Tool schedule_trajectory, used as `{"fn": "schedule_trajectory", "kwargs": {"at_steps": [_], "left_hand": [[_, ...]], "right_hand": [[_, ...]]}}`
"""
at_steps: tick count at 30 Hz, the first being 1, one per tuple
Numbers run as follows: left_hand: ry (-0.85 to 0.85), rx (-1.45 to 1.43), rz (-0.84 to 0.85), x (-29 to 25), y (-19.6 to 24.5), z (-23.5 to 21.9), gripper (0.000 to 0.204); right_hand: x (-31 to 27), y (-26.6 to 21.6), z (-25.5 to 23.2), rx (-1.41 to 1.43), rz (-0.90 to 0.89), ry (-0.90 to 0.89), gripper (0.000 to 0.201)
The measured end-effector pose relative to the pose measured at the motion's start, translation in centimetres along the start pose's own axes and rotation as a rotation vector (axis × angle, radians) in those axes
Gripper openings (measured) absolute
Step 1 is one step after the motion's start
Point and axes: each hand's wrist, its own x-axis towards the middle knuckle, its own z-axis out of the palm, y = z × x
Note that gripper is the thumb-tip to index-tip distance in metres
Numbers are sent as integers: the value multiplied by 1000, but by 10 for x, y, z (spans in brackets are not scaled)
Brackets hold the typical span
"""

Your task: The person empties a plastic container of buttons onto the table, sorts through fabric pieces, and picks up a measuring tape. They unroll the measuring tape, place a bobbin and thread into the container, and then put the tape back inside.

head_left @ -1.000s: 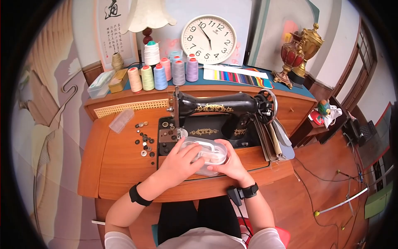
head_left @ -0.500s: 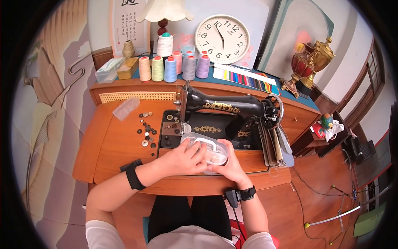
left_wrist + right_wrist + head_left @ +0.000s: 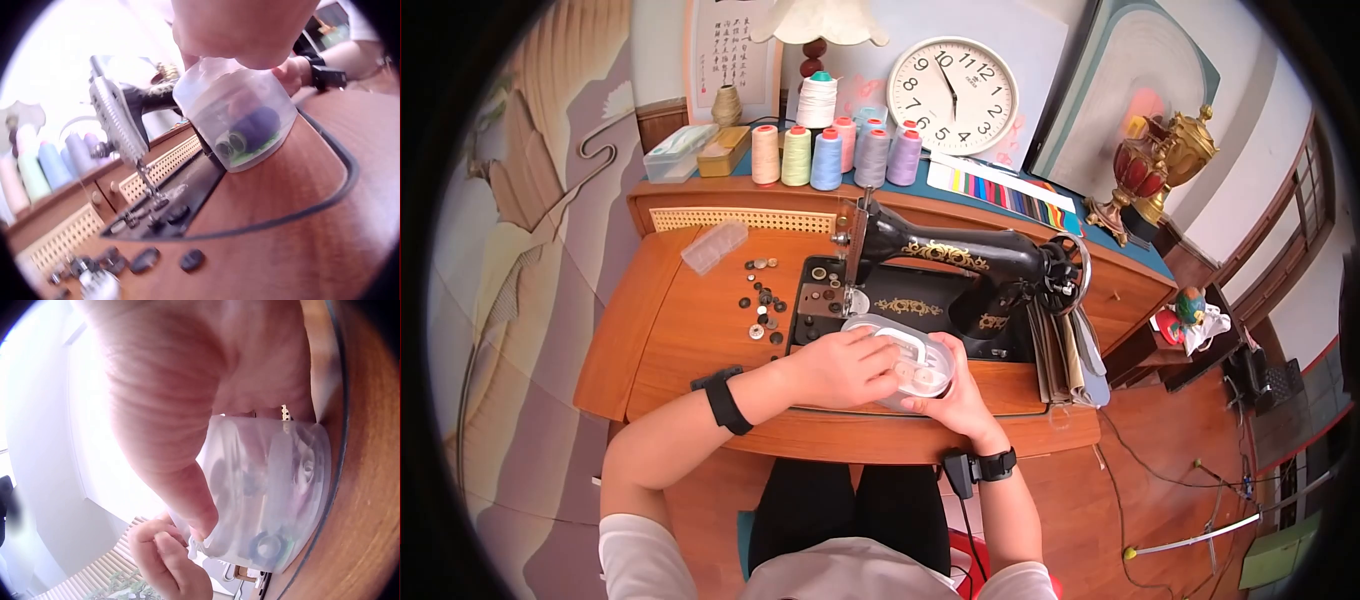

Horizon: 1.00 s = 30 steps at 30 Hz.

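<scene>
From my distant seat I have both hands on one translucent plastic box with rounded ends (image 3: 240, 487), directly in front of the black sewing machine with gold scrollwork (image 3: 950, 252). The right hand (image 3: 962, 400) grips its right end, thumb on the near side and fingers round the far side; I judge that this wrap steadies the body and leaves the top within reach. The left hand (image 3: 840, 370) comes over the lid from the other end, fingers bent. In the right wrist view they seem to pinch the rim, though I cannot tell exactly where each fingertip bears. The curved white handle (image 3: 913, 341) lies beside those fingers, ungripped.

Through the wall I see a blue-purple cylindrical spool (image 3: 257, 128) lying on its side, with pale round pieces near it. The box is low over the polished brown wooden table (image 3: 655, 345); I cannot tell whether it bears any weight there. Holding it low probably limits how far the contents could spill.

Dark and pale round buttons (image 3: 756, 331) lie loose to the left of the machine, perhaps spread out so each can be seen. Beyond them rests a flat clear plastic case (image 3: 715, 247), out of the way of both forearms.
</scene>
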Motion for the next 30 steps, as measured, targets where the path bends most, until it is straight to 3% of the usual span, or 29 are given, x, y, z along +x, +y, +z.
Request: {"fn": "schedule_trajectory", "kwargs": {"at_steps": [4,7,9,10,12,14,16,18,19,21,24,29,30], "left_hand": [[37,-196,-163,-7,-2,-3,17],[13,-332,-290,-6,-2,-5,26],[78,-405,-279,-2,-10,-7,24],[137,-487,-359,3,-12,-8,20],[188,-445,-379,10,-20,-5,18],[237,-402,-398,16,-24,0,17],[272,-495,-647,21,-27,8,17],[294,-506,-736,25,-26,12,18],[312,-518,-821,26,-27,13,18],[287,-548,-847,19,-26,13,21],[155,-825,-990,5,-23,8,34],[121,-718,-938,-15,-16,-8,42],[121,-843,-995,-18,-14,-10,45]], "right_hand": [[2,0,0,-31,-18,11,90],[0,0,-1,-80,-31,-6,99],[-1,-2,1,78,3,0,119],[0,-1,1,75,2,-4,119],[1,4,2,95,-85,18,133],[1,7,1,55,-106,19,133],[3,5,-1,15,-126,21,134],[4,-2,-6,267,63,37,131],[4,-4,-8,263,61,31,131],[5,-7,-12,360,122,-7,130],[6,-11,-19,358,173,-50,129],[8,-23,-14,270,122,-157,131],[9,-23,-12,291,125,-152,132]]}}
